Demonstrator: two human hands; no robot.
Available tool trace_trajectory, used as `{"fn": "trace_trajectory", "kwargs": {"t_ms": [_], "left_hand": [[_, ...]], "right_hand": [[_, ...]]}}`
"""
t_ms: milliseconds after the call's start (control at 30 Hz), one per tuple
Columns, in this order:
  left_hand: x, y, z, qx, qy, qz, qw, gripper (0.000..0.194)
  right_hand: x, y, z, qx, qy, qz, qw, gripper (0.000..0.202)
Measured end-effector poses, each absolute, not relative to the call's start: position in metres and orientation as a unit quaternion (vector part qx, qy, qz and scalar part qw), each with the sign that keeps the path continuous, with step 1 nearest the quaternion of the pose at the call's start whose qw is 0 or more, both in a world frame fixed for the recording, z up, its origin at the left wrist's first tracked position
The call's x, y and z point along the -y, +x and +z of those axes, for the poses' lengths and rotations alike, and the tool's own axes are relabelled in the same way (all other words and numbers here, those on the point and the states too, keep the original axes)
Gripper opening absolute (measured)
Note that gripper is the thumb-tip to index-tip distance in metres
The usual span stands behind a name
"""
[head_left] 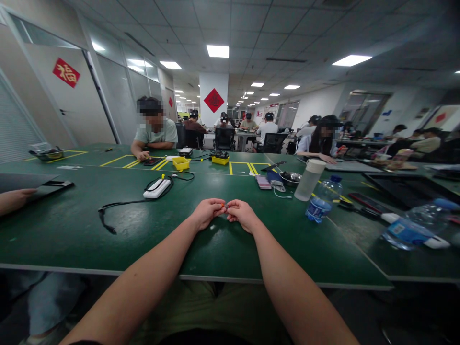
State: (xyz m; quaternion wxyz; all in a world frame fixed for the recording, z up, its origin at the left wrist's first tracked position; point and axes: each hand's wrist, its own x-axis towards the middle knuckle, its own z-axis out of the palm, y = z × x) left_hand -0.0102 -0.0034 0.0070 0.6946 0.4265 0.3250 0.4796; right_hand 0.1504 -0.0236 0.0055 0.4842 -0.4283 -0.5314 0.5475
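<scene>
Both hands meet fingertip to fingertip just above the green table (pixel 151 239). My left hand (pixel 208 213) is closed in a pinch on a small orange-red piece (pixel 223 205), too small and too covered to name. My right hand (pixel 242 214) is also closed, its thumb and fingers pressed together right beside that piece. Something dark and tiny may show at its fingertips, but the fingers hide most of it. Nothing else lies within touch of either hand.
To the left lies a white power bank (pixel 157 188) with a black cable (pixel 124 205). On the right stand a frosted bottle (pixel 309 179) and a water bottle (pixel 324 199); another bottle (pixel 419 225) lies farther right. Yellow trays (pixel 180 163) sit ahead. A co-worker's hand (pixel 16 200) rests at far left.
</scene>
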Motion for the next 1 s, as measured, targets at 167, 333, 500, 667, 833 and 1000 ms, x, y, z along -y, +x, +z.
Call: {"fn": "trace_trajectory", "kwargs": {"t_ms": [167,333,500,667,833,1000], "left_hand": [[0.0006,-0.0114,0.0020,-0.318,0.460,0.477,0.678,0.018],[0.0011,-0.0118,0.0030,-0.330,0.459,0.482,0.669,0.020],[0.0025,-0.0107,0.0064,-0.351,0.449,0.475,0.670,0.015],[0.0042,-0.0109,0.0064,-0.350,0.479,0.470,0.653,0.012],[0.0046,-0.0126,0.0048,-0.356,0.501,0.456,0.644,0.023],[0.0051,-0.0125,0.0052,-0.356,0.520,0.444,0.637,0.026]], "right_hand": [[0.0225,0.1510,0.0043,0.527,-0.432,0.545,0.488,0.018],[0.0225,0.1512,0.0058,0.516,-0.433,0.549,0.495,0.018],[0.0226,0.1509,0.0056,0.518,-0.428,0.549,0.497,0.020],[0.0208,0.1508,0.0030,0.521,-0.431,0.542,0.499,0.022],[0.0201,0.1514,0.0016,0.527,-0.431,0.538,0.497,0.022],[0.0212,0.1513,0.0021,0.542,-0.429,0.530,0.491,0.022]]}}
